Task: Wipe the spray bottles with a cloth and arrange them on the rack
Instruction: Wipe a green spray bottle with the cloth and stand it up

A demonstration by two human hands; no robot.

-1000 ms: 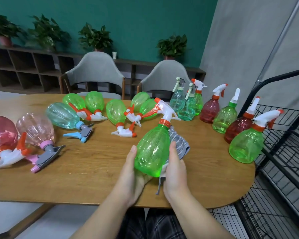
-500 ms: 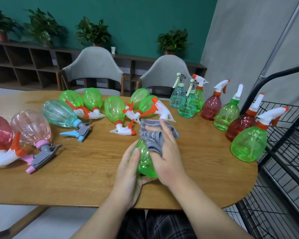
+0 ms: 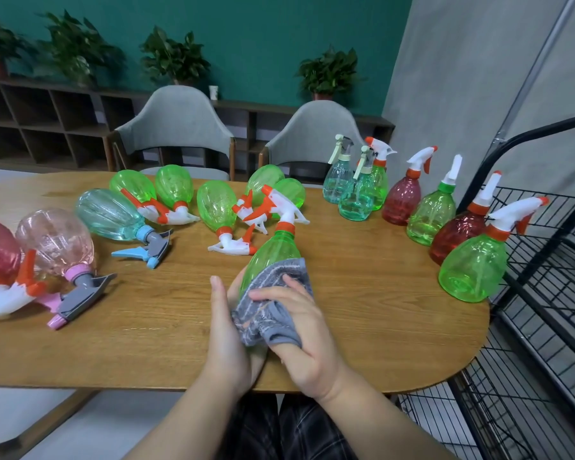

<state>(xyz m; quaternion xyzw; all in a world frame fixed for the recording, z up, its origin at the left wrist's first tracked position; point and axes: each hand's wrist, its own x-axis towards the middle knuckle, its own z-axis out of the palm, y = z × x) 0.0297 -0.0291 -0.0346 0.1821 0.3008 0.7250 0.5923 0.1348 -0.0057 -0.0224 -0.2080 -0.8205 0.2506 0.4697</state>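
While your left hand (image 3: 228,330) cups base of green spray bottle (image 3: 273,257), right hand (image 3: 299,327) presses grey cloth (image 3: 273,310) round its body; nozzle points away over table (image 3: 362,293); rack (image 3: 545,260) nearer right hand.

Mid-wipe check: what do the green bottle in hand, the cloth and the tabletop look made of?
Green spray bottle: translucent glossy plastic, likely; light passes through it. Grey cloth: soft woven or terry fabric, matte, folding under the right hand. Table: wood or wood-look laminate, visible grain, low sheen.
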